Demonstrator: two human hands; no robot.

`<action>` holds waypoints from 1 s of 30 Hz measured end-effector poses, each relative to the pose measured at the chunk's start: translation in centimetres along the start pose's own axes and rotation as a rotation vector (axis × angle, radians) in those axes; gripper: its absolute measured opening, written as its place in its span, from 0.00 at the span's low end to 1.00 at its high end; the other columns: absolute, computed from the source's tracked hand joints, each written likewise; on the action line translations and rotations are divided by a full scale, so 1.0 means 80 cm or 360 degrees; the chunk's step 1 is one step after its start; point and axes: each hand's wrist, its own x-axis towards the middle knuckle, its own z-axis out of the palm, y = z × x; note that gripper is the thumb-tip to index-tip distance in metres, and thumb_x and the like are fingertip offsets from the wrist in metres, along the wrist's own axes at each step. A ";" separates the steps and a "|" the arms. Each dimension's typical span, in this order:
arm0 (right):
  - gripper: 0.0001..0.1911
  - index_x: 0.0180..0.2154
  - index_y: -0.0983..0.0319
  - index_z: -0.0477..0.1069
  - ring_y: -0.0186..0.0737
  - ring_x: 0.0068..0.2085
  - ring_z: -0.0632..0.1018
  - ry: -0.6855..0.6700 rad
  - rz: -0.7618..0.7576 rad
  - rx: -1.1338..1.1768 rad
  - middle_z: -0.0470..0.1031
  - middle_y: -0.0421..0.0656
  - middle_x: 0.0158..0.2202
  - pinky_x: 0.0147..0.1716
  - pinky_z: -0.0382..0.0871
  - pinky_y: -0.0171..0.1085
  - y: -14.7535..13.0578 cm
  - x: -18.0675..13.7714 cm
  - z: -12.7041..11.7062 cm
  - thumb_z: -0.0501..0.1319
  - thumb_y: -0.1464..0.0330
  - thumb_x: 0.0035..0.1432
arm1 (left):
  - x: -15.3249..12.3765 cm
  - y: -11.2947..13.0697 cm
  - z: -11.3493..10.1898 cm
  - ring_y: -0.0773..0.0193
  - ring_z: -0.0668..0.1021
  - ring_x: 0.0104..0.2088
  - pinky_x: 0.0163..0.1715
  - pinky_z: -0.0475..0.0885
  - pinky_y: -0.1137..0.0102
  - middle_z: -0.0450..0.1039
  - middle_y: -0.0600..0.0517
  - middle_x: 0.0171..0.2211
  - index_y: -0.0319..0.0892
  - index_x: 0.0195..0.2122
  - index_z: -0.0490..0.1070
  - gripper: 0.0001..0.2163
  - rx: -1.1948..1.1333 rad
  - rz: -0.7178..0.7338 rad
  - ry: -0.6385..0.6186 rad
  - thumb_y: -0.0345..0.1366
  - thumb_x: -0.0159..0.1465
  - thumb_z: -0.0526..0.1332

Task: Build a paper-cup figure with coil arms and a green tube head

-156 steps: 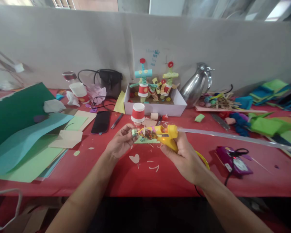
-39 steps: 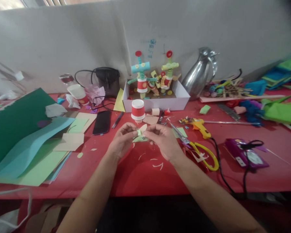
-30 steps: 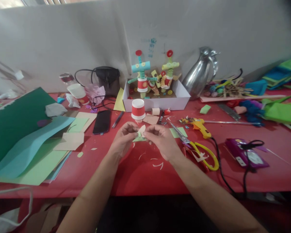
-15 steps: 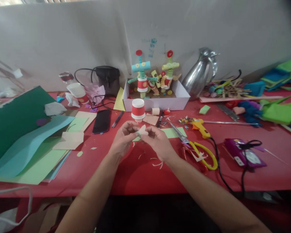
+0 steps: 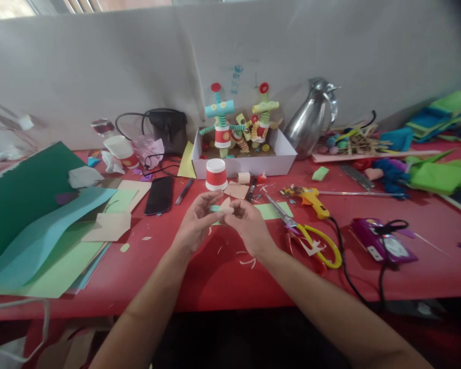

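My left hand [image 5: 196,221] and my right hand [image 5: 250,225] meet over the red table, fingertips pinching a small pale cut-paper piece [image 5: 226,206] between them. A blue-green bit of paper [image 5: 214,208] shows at my left fingertips; whether it is joined to the pale piece I cannot tell. Just beyond my hands an upturned red-and-white paper cup [image 5: 216,175] stands on the table. A light green paper strip [image 5: 271,210] lies partly behind my right hand. Scissors with yellow handles [image 5: 317,241] lie right of it, and thin paper trimmings [image 5: 247,262] are scattered below.
A white box [image 5: 246,165] at the back holds cup-and-paper figures [image 5: 221,107]. A steel jug [image 5: 309,120] stands beside it. To the right are a yellow glue gun [image 5: 311,200] and a purple device with a cord [image 5: 384,242]; to the left, a phone [image 5: 159,196] and coloured paper sheets [image 5: 67,256].
The pale paper has turned in my fingers, and a blue-green bit now shows at my left fingertips. My hands stay close together. The whole view has shifted slightly.
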 end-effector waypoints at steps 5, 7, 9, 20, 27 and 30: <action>0.13 0.35 0.58 0.66 0.35 0.34 0.76 0.0059 -0.0192 -0.0073 0.73 0.36 0.32 0.40 0.73 0.39 0.008 0.000 -0.002 0.67 0.67 0.48 | -0.001 -0.003 -0.002 0.67 0.76 0.37 0.38 0.71 0.73 0.75 0.52 0.42 0.44 0.42 0.77 0.16 0.0152 0.0064 0.0140 0.29 0.52 0.72; 0.12 0.36 0.58 0.65 0.36 0.35 0.77 0.0054 -0.0229 -0.0111 0.74 0.38 0.34 0.41 0.74 0.40 0.008 0.000 -0.002 0.67 0.66 0.50 | -0.001 -0.002 -0.002 0.67 0.77 0.34 0.37 0.71 0.72 0.76 0.52 0.36 0.43 0.38 0.78 0.12 0.0141 0.0038 0.0159 0.30 0.52 0.72; 0.12 0.36 0.57 0.65 0.37 0.36 0.77 0.0013 -0.0241 -0.0125 0.74 0.39 0.35 0.42 0.74 0.41 0.005 -0.002 -0.001 0.67 0.66 0.51 | 0.000 -0.001 -0.002 0.66 0.77 0.33 0.36 0.72 0.71 0.77 0.51 0.33 0.42 0.37 0.79 0.11 0.0089 0.0010 0.0159 0.31 0.52 0.72; 0.11 0.43 0.54 0.76 0.35 0.32 0.73 -0.0153 -0.0689 -0.0601 0.72 0.40 0.37 0.32 0.71 0.38 -0.010 0.001 -0.012 0.63 0.70 0.58 | 0.003 -0.002 -0.015 0.67 0.77 0.34 0.41 0.71 0.70 0.78 0.52 0.32 0.40 0.34 0.79 0.10 -0.0268 -0.0210 0.0027 0.34 0.51 0.73; 0.14 0.43 0.52 0.78 0.36 0.37 0.76 -0.0074 -0.0883 -0.0738 0.69 0.42 0.42 0.36 0.75 0.38 0.003 0.008 -0.018 0.63 0.75 0.58 | 0.003 -0.001 -0.012 0.69 0.77 0.31 0.37 0.71 0.74 0.79 0.52 0.30 0.39 0.31 0.80 0.10 -0.0188 -0.0188 0.0141 0.31 0.47 0.74; 0.14 0.42 0.53 0.77 0.40 0.43 0.77 -0.0050 -0.0916 -0.0794 0.70 0.44 0.46 0.39 0.76 0.39 0.003 0.009 -0.019 0.62 0.76 0.58 | 0.004 -0.001 -0.015 0.70 0.77 0.30 0.35 0.71 0.74 0.78 0.52 0.29 0.39 0.31 0.80 0.11 -0.0176 -0.0245 0.0190 0.32 0.46 0.75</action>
